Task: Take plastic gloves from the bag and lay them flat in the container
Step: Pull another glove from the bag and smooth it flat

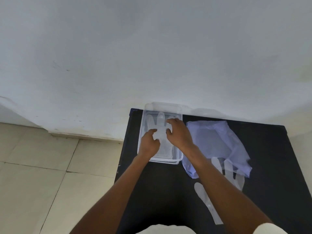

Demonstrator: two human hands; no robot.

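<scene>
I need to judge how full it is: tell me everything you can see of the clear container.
The clear container is a shallow rectangular tray of transparent plastic with rounded corners. It sits on the black table at its far left corner, against the white wall, with the pale blue bag to its right. A translucent glove lies flat inside, fingers toward the wall. The left hand and right hand press on that glove.
</scene>
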